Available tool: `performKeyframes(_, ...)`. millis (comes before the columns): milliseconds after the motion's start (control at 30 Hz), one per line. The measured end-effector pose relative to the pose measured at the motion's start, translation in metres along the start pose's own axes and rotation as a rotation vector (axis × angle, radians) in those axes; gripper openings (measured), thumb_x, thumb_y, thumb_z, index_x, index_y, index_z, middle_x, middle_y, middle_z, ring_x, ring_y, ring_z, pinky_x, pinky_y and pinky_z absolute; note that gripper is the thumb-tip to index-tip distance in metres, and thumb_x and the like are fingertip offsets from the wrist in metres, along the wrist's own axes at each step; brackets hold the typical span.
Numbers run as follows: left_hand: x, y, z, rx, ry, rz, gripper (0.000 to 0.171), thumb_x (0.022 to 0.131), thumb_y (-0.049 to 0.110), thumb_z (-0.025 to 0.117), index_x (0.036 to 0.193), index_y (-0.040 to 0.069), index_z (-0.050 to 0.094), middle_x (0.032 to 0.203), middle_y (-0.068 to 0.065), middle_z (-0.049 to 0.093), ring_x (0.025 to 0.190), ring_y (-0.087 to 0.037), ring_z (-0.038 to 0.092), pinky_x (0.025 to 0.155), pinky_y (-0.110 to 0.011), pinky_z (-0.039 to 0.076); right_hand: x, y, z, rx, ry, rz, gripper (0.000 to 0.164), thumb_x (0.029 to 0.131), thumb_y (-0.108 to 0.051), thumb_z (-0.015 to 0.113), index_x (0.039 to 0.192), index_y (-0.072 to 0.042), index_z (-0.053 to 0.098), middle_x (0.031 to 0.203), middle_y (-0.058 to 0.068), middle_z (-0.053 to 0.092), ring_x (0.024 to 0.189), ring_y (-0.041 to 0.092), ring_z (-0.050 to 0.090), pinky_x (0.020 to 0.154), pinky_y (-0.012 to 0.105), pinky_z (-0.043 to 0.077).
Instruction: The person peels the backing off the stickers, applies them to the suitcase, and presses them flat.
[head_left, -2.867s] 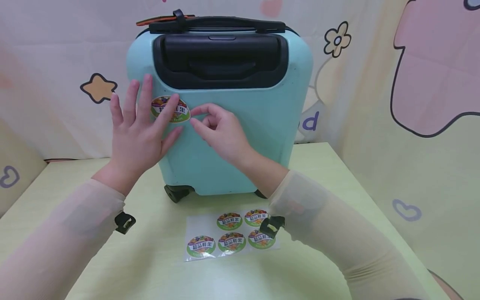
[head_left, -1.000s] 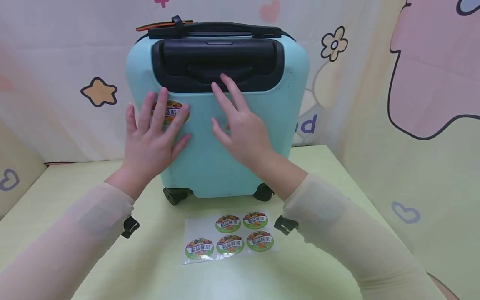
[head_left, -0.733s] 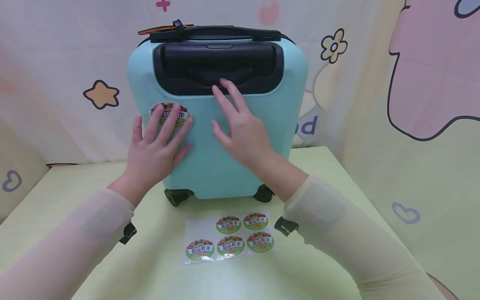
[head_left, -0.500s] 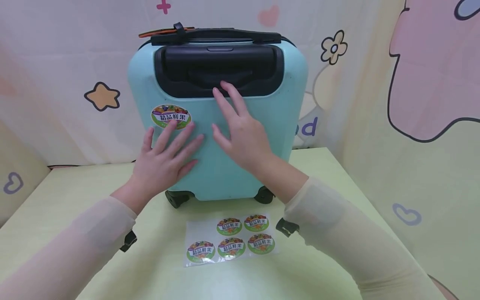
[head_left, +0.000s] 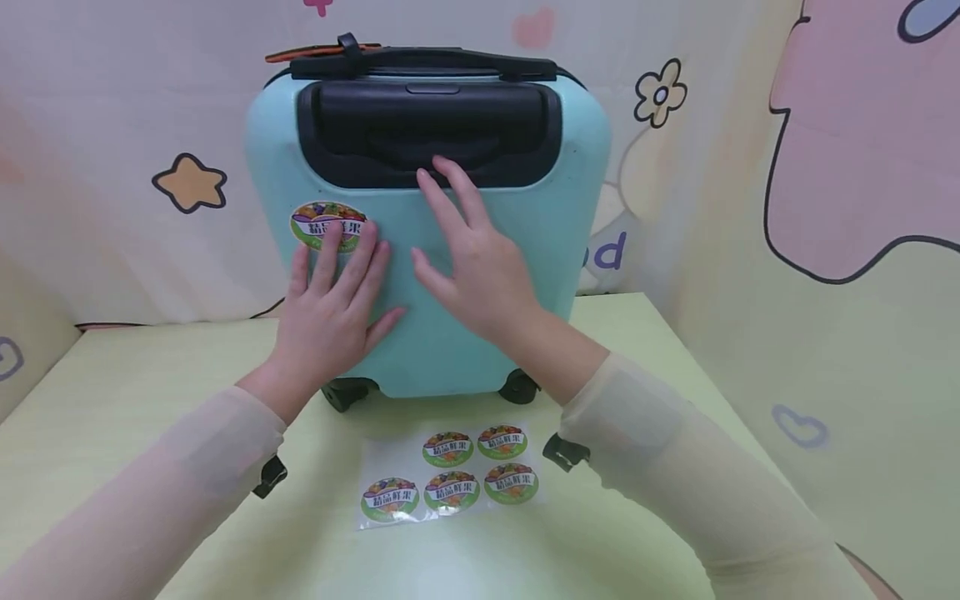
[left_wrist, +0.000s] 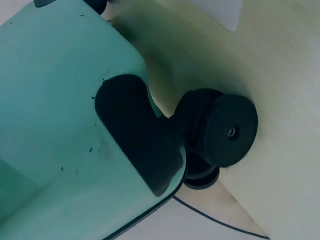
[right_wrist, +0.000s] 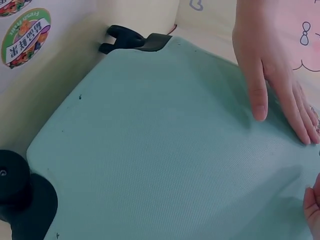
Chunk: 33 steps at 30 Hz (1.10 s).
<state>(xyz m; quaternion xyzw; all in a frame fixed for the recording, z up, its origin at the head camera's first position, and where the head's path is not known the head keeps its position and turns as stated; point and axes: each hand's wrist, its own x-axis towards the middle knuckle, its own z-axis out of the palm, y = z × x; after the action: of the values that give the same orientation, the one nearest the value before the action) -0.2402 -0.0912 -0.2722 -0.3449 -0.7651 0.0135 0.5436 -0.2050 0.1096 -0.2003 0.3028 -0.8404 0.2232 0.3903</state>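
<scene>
A light-blue suitcase (head_left: 457, 317) stands upright, its black handle recess (head_left: 435, 117) facing me. An oval fruit sticker (head_left: 307, 223) lies on its upper left. My left hand (head_left: 322, 325) has its fingers extended over the sticker's lower part, which they partly cover; the right wrist view also shows this left hand (right_wrist: 272, 75) along the suitcase. My right hand (head_left: 487, 275) holds nothing, its fingers spread at the lower rim of the recess; whether they touch is unclear. Part of the right hand (right_wrist: 312, 212) shows at the right wrist view's edge. The left wrist view shows no hand.
A sheet of several matching stickers (head_left: 408, 462) lies on the pale table (head_left: 225, 533) in front of the suitcase. Black wheels (left_wrist: 230, 130) carry the suitcase at its lower corners. Behind hangs a patterned cloth (head_left: 135, 100), with another printed panel (head_left: 847, 350) at the right.
My right hand has left the sticker's right edge, its fingers spreading near the handle recess. My left hand has slid down across the sticker, then slightly back up. The view has shifted a little.
</scene>
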Motion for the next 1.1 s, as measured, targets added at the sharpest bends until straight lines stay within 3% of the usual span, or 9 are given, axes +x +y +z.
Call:
performKeyframes(133,0.001,-0.010,-0.004,0.022,0.011,0.039,0.063,0.097,0.047,0.035,0.146,0.008,0.031,0.152,-0.005,0.025,0.139,-0.031,0.017,0.108,-0.053,0.010,0.001,-0.003,-0.002,-0.024,-0.016,0.011,0.062,0.087,-0.024,0.061,0.142,-0.006,0.038,0.148,0.008,0.029,0.047,0.014,0.039,0.048,0.023,0.036)
performKeyframes(300,0.007,-0.019,-0.009,0.003,0.041,-0.036,0.064,0.097,0.045,0.038,0.146,0.006,0.028,0.154,-0.006,0.019,0.140,-0.029,0.015,0.107,-0.053,0.008,-0.001,-0.001,-0.002,-0.011,-0.014,0.009,0.062,0.087,-0.023,0.061,0.142,-0.007,0.038,0.148,0.008,0.028,0.047,0.014,0.038,0.047,0.024,0.035)
performKeyframes(400,0.000,-0.016,-0.008,-0.020,0.006,-0.048,0.066,0.097,0.048,0.036,0.146,0.005,0.027,0.154,-0.008,0.018,0.140,-0.032,0.012,0.108,-0.054,0.008,-0.001,-0.001,-0.001,0.002,-0.016,0.003,0.062,0.088,-0.023,0.061,0.142,-0.007,0.037,0.148,0.008,0.027,0.047,0.014,0.038,0.047,0.024,0.035)
performKeyframes(500,-0.015,-0.012,-0.006,-0.030,-0.031,0.000,0.067,0.097,0.049,0.032,0.145,0.003,0.028,0.154,-0.009,0.018,0.140,-0.034,0.012,0.108,-0.054,0.010,-0.001,-0.001,-0.001,0.004,-0.023,-0.003,0.062,0.088,-0.023,0.061,0.142,-0.007,0.037,0.149,0.007,0.026,0.047,0.013,0.038,0.047,0.023,0.035)
performKeyframes(600,-0.023,-0.016,-0.009,-0.020,-0.023,0.031,0.066,0.097,0.050,0.032,0.145,0.003,0.030,0.154,-0.007,0.017,0.140,-0.030,0.012,0.109,-0.052,0.009,-0.001,0.000,-0.001,0.013,-0.032,-0.013,0.062,0.088,-0.022,0.061,0.143,-0.007,0.036,0.151,0.007,0.024,0.048,0.013,0.039,0.048,0.023,0.036)
performKeyframes(733,-0.020,-0.024,-0.014,-0.036,0.005,-0.046,0.067,0.097,0.048,0.035,0.145,0.002,0.028,0.155,-0.008,0.014,0.141,-0.027,0.011,0.109,-0.050,0.004,-0.002,0.003,-0.001,0.036,-0.053,-0.017,0.062,0.088,-0.021,0.060,0.143,-0.007,0.036,0.153,0.006,0.020,0.050,0.011,0.043,0.051,0.022,0.038)
performKeyframes(833,-0.022,-0.025,-0.017,-0.060,-0.018,-0.091,0.068,0.098,0.048,0.032,0.145,-0.001,0.027,0.154,-0.013,0.016,0.140,-0.029,0.014,0.109,-0.051,0.005,-0.005,0.006,-0.001,0.052,-0.068,-0.024,0.061,0.089,-0.020,0.060,0.143,-0.007,0.035,0.154,0.005,0.017,0.054,0.010,0.047,0.053,0.021,0.040)
performKeyframes(967,-0.038,-0.020,-0.019,-0.075,-0.081,-0.059,0.069,0.098,0.050,0.027,0.142,-0.003,0.032,0.151,-0.016,0.022,0.139,-0.029,0.020,0.108,-0.055,0.011,-0.015,0.007,-0.003,0.053,-0.081,-0.084,0.060,0.088,-0.017,0.061,0.142,-0.004,0.037,0.154,0.006,0.018,0.058,0.010,0.049,0.052,0.020,0.039)
performKeyframes(1100,-0.054,-0.015,-0.022,-0.100,-0.152,-0.018,0.070,0.098,0.051,0.023,0.140,-0.003,0.036,0.151,-0.014,0.023,0.138,-0.027,0.022,0.106,-0.057,0.016,-0.035,0.010,-0.003,0.067,-0.107,-0.188,0.057,0.086,-0.012,0.063,0.138,-0.001,0.042,0.150,0.010,0.029,0.062,0.011,0.053,0.047,0.020,0.036)
